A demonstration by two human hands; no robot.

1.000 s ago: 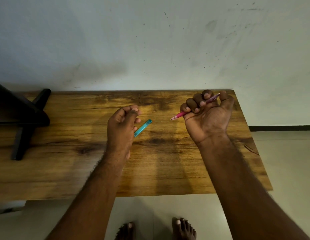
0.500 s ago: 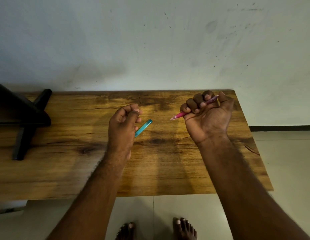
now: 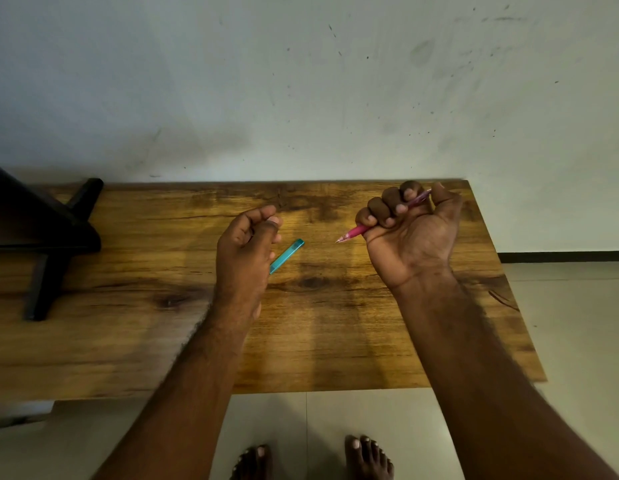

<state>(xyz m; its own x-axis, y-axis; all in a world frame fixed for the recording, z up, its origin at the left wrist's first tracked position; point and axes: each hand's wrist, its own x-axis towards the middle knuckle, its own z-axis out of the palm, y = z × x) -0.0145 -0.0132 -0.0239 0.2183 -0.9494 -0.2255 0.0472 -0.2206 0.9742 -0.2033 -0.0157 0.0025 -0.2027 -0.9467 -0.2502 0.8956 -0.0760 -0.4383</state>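
Right hand (image 3: 410, 237): was clenched round the pink pen (image 3: 353, 233), tip bare and pointing toward the left hand.
Left hand (image 3: 245, 244): gripped the teal cap (image 3: 287, 256), which jutted toward the pen above the counter (image 3: 335, 341).
Risk: the tip might miss the narrow cap mouth and mark skin.

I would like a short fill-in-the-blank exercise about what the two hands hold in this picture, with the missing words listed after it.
1. The right hand grips a ____ pen in its curled fingers.
2. The left hand holds a teal ____.
3. Both hands are above a ____ table.
4. The pen's tip points toward the person's ____ side.

Missing words: pink; pen cap; wooden; left
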